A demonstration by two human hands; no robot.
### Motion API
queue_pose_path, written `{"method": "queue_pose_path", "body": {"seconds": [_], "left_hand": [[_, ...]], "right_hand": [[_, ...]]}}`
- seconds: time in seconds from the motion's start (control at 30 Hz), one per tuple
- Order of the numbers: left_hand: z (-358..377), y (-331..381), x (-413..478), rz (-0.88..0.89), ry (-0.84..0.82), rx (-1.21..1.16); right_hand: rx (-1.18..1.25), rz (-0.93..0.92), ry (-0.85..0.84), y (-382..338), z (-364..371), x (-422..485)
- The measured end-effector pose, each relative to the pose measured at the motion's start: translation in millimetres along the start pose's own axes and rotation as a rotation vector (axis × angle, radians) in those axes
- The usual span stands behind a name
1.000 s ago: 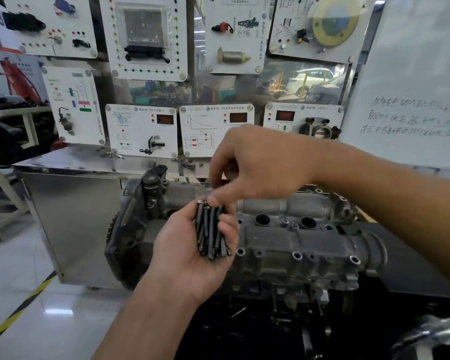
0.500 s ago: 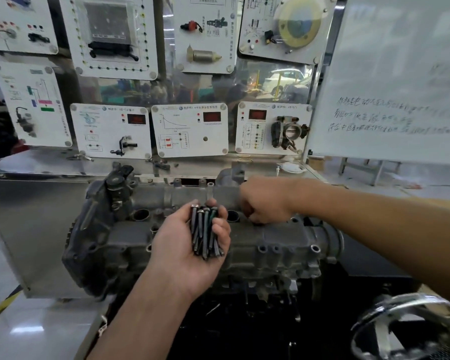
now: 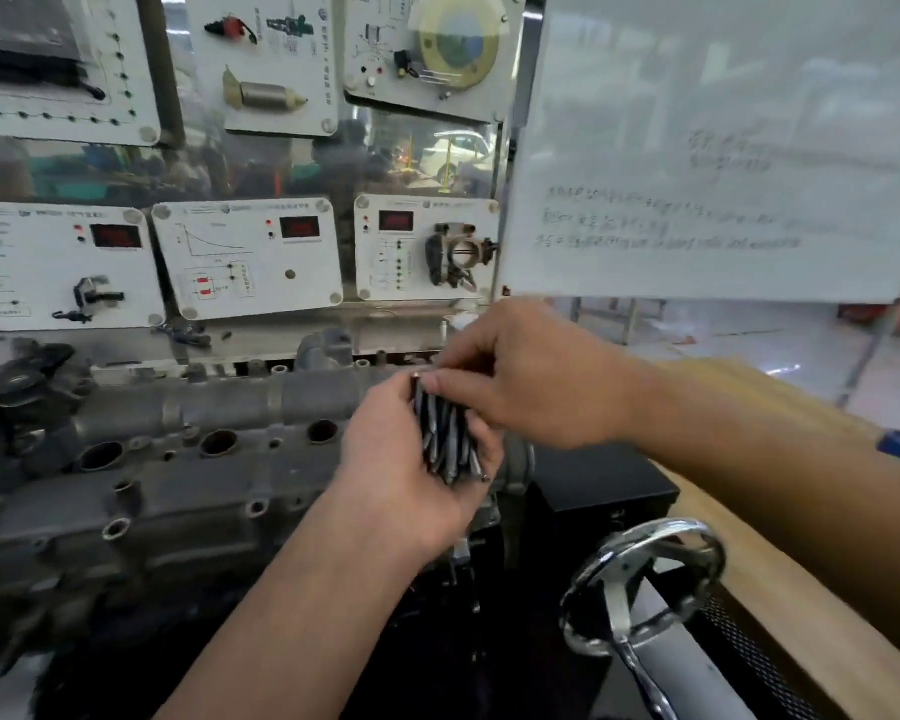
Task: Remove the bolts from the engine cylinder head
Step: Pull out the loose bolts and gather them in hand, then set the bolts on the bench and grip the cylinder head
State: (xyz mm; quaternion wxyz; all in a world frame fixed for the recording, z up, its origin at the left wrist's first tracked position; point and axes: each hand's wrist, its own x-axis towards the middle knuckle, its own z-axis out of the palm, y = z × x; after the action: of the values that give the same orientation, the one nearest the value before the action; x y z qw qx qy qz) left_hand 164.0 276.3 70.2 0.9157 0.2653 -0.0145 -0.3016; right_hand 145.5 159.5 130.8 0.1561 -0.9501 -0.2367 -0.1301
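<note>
The grey engine cylinder head point(image 3: 178, 475) lies across the left and middle, with several open round holes along its top. Palm up over its right end, my left hand point(image 3: 406, 470) cups a bundle of several dark bolts point(image 3: 448, 439). My right hand point(image 3: 520, 376) comes in from the right and sits over the top of the bundle, its fingertips pinching the head end of a bolt there. The right end of the cylinder head is hidden behind both hands.
Behind the engine stands a wall of white training panels point(image 3: 250, 257) with red displays. A whiteboard point(image 3: 723, 148) fills the upper right. A chrome handwheel point(image 3: 645, 584) sits at lower right, beside a black box point(image 3: 604, 491) and a wooden surface point(image 3: 801, 589).
My right hand left the top of the cylinder head and came back to the bundle in my left hand. The view shifted right, so the engine sits further left.
</note>
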Motion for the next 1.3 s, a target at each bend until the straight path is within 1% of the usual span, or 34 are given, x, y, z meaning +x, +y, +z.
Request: {"method": "queue_pose_path", "body": {"seconds": [0.07,0.1,0.17,0.2,0.23,0.27,0.37,0.43,0.5,0.57,0.6,0.67,0.73,0.83,0.93,1.03,1.1,1.17,1.3], "left_hand": [[29.1,-41.8,34.7,-0.044,-0.020,0.060],[44.3,-67.2,52.3,-0.090,-0.047,0.087],[72.8,-124.5,84.3,-0.205,-0.084,0.140],[84.9,-154.4,99.2,-0.266,-0.104,0.170],[95.9,-184.1,113.0,-0.326,-0.129,0.204],[105.4,-213.6,125.7,-0.374,-0.156,0.235],[122.0,-298.5,152.8,-0.478,-0.178,0.383],[118.8,-342.2,162.5,-0.528,-0.106,0.486],[106.9,-375.2,172.6,-0.486,-0.040,0.675],[95.7,-396.4,176.5,-0.384,0.007,0.878],[92.8,-401.8,177.6,-0.368,0.005,0.906],[91.2,-406.3,178.7,-0.388,-0.062,0.883],[91.2,-405.2,178.3,-0.415,-0.147,0.855],[86.4,-403.2,183.5,-0.414,-0.277,0.877],[82.4,-403.3,188.3,-0.435,-0.369,0.889],[86.2,-404.3,188.7,-0.453,-0.461,0.946],[87.8,-405.8,187.3,-0.422,-0.486,0.982],[88.3,-404.4,183.0,-0.390,-0.467,1.027],[90.2,-373.6,164.2,-0.192,-0.460,1.198]], "right_hand": [[-0.068,0.187,0.149,38.4,-4.0,-38.6],[-0.139,0.285,0.213,58.3,-11.6,-60.9],[-0.239,0.484,0.262,101.5,-33.2,-110.7],[-0.211,0.583,0.256,123.5,-44.1,-136.7],[-0.144,0.688,0.269,144.2,-50.6,-160.7],[-0.057,0.802,0.323,162.4,-53.0,-184.6],[0.193,1.157,0.631,215.9,-22.3,-233.0],[0.405,1.316,0.824,242.8,12.8,-254.9],[0.633,1.388,1.041,259.8,41.7,-276.1],[0.723,1.377,1.203,268.8,60.1,-295.5],[0.763,1.362,1.288,271.0,65.2,-302.0],[0.835,1.369,1.437,274.8,71.4,-304.6],[0.796,1.389,1.443,275.6,71.7,-302.9],[0.652,1.393,1.364,275.6,72.2,-304.5],[0.501,1.402,1.272,272.1,71.9,-305.9],[0.464,1.405,1.233,273.5,71.2,-308.9],[0.466,1.419,1.222,271.9,71.2,-311.5],[0.467,1.430,1.223,269.0,69.9,-313.8],[0.398,1.401,1.229,252.3,61.4,-298.6]]}}
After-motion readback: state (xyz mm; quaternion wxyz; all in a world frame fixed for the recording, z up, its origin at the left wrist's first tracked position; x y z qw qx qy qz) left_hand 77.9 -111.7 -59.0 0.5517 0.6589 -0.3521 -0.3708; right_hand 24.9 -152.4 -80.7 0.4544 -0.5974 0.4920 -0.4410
